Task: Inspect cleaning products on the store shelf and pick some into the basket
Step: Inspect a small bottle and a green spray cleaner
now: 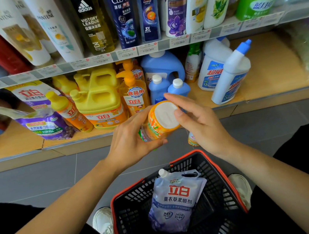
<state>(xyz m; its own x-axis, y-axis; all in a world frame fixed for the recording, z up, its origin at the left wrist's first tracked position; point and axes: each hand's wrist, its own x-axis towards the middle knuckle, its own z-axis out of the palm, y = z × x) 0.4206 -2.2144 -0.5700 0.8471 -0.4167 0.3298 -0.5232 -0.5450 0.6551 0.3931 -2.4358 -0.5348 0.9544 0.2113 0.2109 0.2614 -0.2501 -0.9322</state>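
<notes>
Fingers (139,116) of left hand (131,138) wrap orange bottle (158,124); right hand (200,123) loose, thumb on its white base; label, cap mostly hidden.

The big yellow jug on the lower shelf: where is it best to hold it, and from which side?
Take the yellow jug by the moulded handle on its top, coming from the front and above. The yellow-capped bottle and the pump bottle stand close on either side, so its wide body is hard to clasp.
</notes>
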